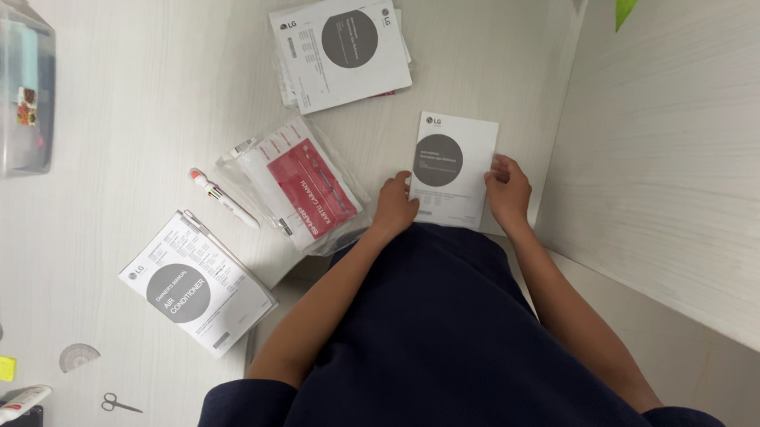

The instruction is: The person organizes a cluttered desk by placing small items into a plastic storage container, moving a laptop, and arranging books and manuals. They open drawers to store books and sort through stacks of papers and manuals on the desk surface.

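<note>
A white booklet (454, 161) with a grey circle on its cover lies flat on the white desk (142, 123) in front of me. My left hand (395, 206) rests on the booklet's lower left edge, fingers pressing it down. My right hand (508, 192) grips its right edge with curled fingers. To the left lies a clear plastic sleeve (299, 183) holding a red and white card.
A stack of similar booklets (341, 47) lies further up the desk. Another manual (196, 284) and a pen (223, 198) lie at left. A clear storage box (10, 81) stands at the far left. Small scissors (117, 403) and a tube (19, 405) lie near the bottom left. A white wall panel (686, 169) bounds the right.
</note>
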